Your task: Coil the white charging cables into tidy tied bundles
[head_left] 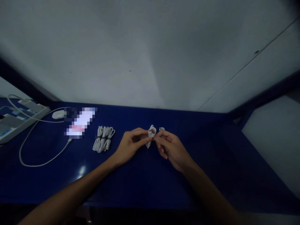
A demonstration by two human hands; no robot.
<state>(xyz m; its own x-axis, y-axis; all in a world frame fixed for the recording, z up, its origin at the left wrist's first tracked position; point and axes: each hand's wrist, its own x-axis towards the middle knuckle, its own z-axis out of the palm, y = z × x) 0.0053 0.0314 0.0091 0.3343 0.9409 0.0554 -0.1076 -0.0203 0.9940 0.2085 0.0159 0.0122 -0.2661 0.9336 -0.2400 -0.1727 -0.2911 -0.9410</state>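
Observation:
A coiled white USB cable (152, 131) is held above the blue table, its plug showing a bit of orange. My left hand (131, 144) pinches the coil from the left between thumb and fingers. From the other side, my right hand (170, 146) is closed with thumb and forefinger at the middle of the same coil. Whether it also grips a small tie there is too fine to tell. Just behind my right fingers lies another white cable (161, 128), partly hidden. Several white cable bundles (103, 139) with black ties sit side by side to the left of my left hand.
A phone with a blurred screen (82, 122) lies at the left, plugged into a white charging cord (44, 165). Beside it is a white rounded case (58, 114). A power strip (25, 120) runs along the left edge. A pale wall (131, 56) rises behind the blue table (140, 184).

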